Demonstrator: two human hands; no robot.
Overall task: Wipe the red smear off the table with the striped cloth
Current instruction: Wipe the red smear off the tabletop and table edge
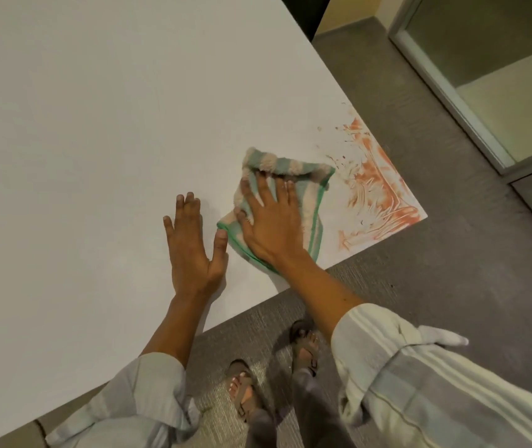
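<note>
A red smear [377,185] streaks the near right corner of the white table [96,124], with small specks scattered above it. The green and cream striped cloth [314,202] lies bunched just left of the smear. My right hand [271,218] presses flat on the cloth with fingers spread, its fingertips tucked under a folded edge. My left hand [193,240] rests palm down on the bare table left of the cloth, fingers apart and holding nothing.
The table's front edge runs diagonally from lower left to the smeared corner. Below it is grey carpet [419,286] and my sandalled feet [303,347]. A glass partition with a metal frame [452,101] stands at the upper right.
</note>
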